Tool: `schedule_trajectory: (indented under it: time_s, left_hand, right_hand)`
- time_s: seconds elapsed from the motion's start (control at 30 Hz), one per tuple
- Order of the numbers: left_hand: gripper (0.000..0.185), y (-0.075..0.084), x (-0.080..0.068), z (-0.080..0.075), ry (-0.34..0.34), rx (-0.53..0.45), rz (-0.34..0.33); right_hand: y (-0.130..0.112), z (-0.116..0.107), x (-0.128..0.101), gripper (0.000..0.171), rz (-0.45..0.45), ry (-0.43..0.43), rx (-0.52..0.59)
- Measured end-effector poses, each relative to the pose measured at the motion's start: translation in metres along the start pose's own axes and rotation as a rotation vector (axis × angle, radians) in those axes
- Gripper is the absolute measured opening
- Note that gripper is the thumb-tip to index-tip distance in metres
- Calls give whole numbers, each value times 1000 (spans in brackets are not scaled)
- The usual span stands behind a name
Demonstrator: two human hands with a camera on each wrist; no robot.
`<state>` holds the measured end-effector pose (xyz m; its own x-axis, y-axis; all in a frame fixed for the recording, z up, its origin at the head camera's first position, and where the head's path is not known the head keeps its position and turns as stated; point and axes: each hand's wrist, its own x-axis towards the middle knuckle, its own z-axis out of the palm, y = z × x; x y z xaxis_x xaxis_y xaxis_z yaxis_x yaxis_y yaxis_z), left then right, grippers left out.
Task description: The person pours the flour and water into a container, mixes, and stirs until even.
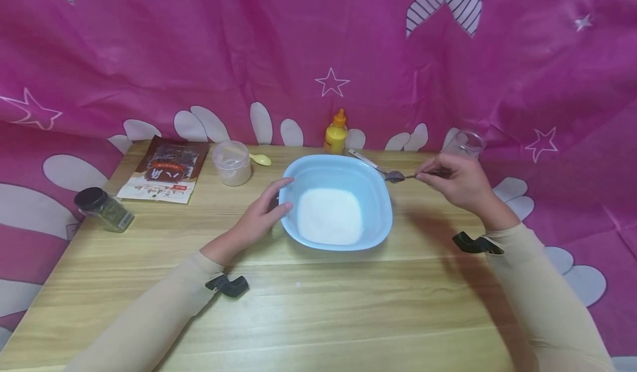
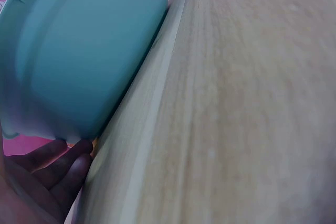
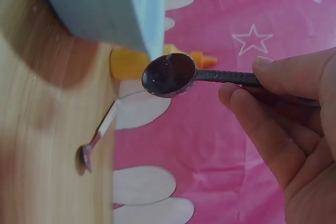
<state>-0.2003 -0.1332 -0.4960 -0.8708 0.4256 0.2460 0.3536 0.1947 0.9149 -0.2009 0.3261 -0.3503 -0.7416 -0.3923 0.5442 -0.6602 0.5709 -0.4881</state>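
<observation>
The small metal spoon [image 1: 395,176] hangs in the air just by the right rim of the light blue bowl [image 1: 379,217]. Its round scoop points at the bowl, and I cannot tell if anything is in it. The right hand [image 1: 460,184] pinches the far end of the handle between thumb and fingers, so the scoop sits out past the fingertips, toward the bowl. To do this well, I think the hand should keep the spoon flat and go slowly over the rim, so it does not bump or tip.

The bowl stands on the wooden table [image 1: 318,305] with white powder [image 1: 330,216] in its bottom. The left hand [image 1: 261,214] rests against the bowl's left side, fingers mostly straight, thumb at the rim, and that should keep it from sliding.

Behind the bowl are a yellow squeeze bottle [image 1: 335,133] and another spoon [image 1: 365,160] lying flat. A clear glass [image 1: 465,142] stands behind the right hand.
</observation>
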Motion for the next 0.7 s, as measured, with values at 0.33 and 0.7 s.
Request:
schedule_trajectory:
  time_s: [0.33, 0.7]
  left_hand:
    - [59, 0, 0, 0, 3, -5, 2]
    - [59, 1, 0, 1, 3, -8, -3]
  right_hand:
    - [31, 1, -18, 16, 136, 13, -102]
    - [63, 8, -38, 15, 215, 4, -312]
